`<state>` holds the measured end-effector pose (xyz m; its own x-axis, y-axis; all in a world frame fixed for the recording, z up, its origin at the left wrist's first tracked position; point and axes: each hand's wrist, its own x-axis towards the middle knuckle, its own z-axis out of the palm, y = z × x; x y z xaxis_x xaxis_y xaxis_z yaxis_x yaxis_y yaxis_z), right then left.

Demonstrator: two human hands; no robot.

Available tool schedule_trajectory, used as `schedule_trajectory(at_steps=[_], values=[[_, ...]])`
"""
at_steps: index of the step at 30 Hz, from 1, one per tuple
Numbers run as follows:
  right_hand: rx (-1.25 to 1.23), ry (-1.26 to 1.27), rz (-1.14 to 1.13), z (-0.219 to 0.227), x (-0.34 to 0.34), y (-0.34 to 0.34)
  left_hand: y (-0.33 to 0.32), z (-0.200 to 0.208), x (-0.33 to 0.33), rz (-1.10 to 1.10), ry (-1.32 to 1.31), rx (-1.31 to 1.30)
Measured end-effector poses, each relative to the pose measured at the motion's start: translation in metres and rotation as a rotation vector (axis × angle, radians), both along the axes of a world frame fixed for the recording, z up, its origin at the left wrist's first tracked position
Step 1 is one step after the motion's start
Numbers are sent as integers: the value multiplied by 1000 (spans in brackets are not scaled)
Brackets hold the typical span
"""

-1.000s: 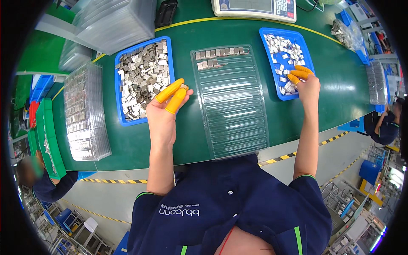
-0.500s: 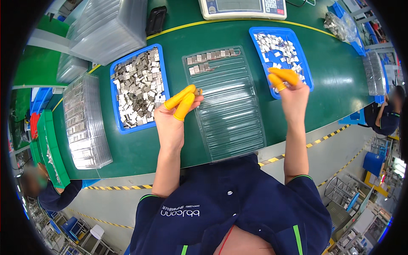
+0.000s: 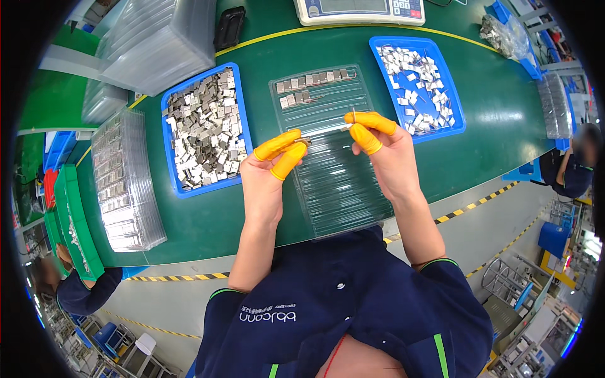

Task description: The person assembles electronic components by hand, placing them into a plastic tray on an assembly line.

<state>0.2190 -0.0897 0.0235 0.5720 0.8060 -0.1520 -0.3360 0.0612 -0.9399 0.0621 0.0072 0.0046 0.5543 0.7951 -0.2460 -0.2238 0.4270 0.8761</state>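
Observation:
Both my hands wear yellow finger cots and hover over a clear ribbed plastic tray [image 3: 337,201]. My left hand [image 3: 265,179] pinches a small grey metal piece [image 3: 307,142] between thumb and forefinger. In my right hand [image 3: 392,157], thumb and forefinger close on a small white connector [image 3: 346,126], partly hidden by the fingertips. The two pieces are a short way apart. At the tray's far end lies a row of metal-and-white parts [image 3: 315,79], with a shorter row [image 3: 299,99] below it.
A blue bin [image 3: 169,154] of loose metal pieces stands left, another blue bin [image 3: 459,113] of white wired connectors right. Stacked clear trays [image 3: 126,183] fill the left side. A scale [image 3: 359,16] and a black holder [image 3: 230,28] sit at the back. Other people are at both sides.
My right hand has left the right blue bin and come leftward over the tray, now with a white connector. My left hand has shifted slightly right, keeping its metal piece.

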Motion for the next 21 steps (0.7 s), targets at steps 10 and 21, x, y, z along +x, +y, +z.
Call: schedule_trajectory(at_steps=[10, 21], values=[[80, 54, -33, 2, -11, 2, -2, 4, 1, -54, -18, -43], [-67, -167, 87, 2, -16, -1, -5, 6, 1, -67, 53, 20]])
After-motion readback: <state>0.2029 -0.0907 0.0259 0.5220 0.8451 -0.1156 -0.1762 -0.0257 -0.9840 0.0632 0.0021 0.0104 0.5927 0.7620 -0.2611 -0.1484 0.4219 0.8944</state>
